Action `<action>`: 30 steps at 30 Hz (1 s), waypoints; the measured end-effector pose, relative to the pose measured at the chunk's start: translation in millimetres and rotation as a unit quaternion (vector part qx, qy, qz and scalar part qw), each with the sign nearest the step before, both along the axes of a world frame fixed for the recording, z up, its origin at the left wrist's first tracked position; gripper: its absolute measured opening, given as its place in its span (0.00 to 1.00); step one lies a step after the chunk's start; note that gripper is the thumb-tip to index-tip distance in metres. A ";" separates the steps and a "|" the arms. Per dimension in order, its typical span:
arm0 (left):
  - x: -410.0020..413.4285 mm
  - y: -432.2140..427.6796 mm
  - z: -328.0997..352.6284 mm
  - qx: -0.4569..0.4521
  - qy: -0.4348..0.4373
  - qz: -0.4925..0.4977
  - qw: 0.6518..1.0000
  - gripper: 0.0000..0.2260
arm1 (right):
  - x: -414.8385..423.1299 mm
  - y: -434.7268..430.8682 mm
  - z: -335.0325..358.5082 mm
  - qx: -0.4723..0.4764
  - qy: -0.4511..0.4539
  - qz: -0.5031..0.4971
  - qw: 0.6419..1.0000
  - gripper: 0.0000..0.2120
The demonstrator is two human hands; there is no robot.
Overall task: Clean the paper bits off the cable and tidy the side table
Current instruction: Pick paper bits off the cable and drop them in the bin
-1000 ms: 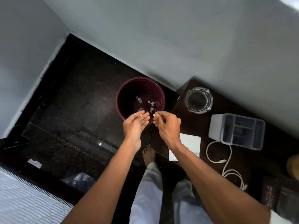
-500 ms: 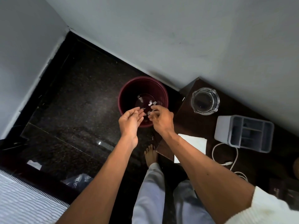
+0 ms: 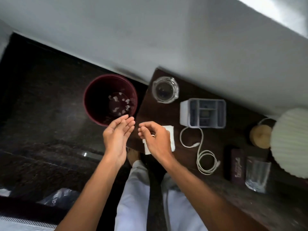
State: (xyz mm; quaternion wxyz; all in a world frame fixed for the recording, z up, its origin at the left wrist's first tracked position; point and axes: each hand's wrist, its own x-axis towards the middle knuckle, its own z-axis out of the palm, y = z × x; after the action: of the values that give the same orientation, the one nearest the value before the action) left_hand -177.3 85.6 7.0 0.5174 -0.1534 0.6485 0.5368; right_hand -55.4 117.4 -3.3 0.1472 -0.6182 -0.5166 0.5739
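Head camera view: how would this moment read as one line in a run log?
left hand open, palm up | right hand pinched, contents unclear | paper bits in bin | cable on table

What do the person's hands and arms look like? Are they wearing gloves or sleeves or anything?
No gloves and no sleeves: the left hand and the right hand are bare, and so are both forearms all the way down the picture. I can see no watch or bracelet. Something small glints at a right finger, too blurry to name.

Left hand [image 3: 116, 137] cupped palm-up; right hand [image 3: 155, 140] loosely curled beside it.
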 end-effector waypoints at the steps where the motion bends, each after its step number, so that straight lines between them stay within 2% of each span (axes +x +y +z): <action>1: 12.4 0.4 4.7 -0.003 -0.002 -0.013 1.000 0.09 | 14.6 -2.7 5.9 0.004 -0.007 -0.011 1.000 0.09; 8: 101.2 5.1 20.0 -0.018 -0.017 -0.104 0.994 0.10 | 117.1 -18.6 20.4 0.001 -0.078 -0.094 0.993 0.08; 12: 145.0 6.9 19.4 -0.026 -0.029 -0.144 0.989 0.10 | 163.8 -28.7 21.4 0.002 -0.098 -0.125 0.987 0.11; 15: 173.8 6.8 17.2 -0.027 -0.020 -0.181 0.983 0.10 | 192.7 -34.9 21.1 0.003 -0.104 -0.135 0.985 0.10; 24: 214.1 3.9 9.1 -0.032 0.014 -0.235 0.971 0.09 | 237.8 -39.2 22.8 0.017 -0.119 -0.123 0.985 0.06; 28: 220.5 1.6 7.9 -0.030 0.025 -0.263 0.964 0.09 | 255.6 -42.4 27.4 0.053 -0.178 -0.096 0.978 0.07; 30: 229.4 1.5 7.7 -0.029 0.024 -0.284 0.958 0.10 | 270.7 -42.1 29.8 0.090 -0.244 -0.059 0.964 0.10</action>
State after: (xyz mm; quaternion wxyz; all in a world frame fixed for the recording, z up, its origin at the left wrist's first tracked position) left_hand 52.1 87.1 14.7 0.6279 0.0352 0.6929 0.3526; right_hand 215.4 75.3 26.5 0.1057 -0.7532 -0.5490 0.3467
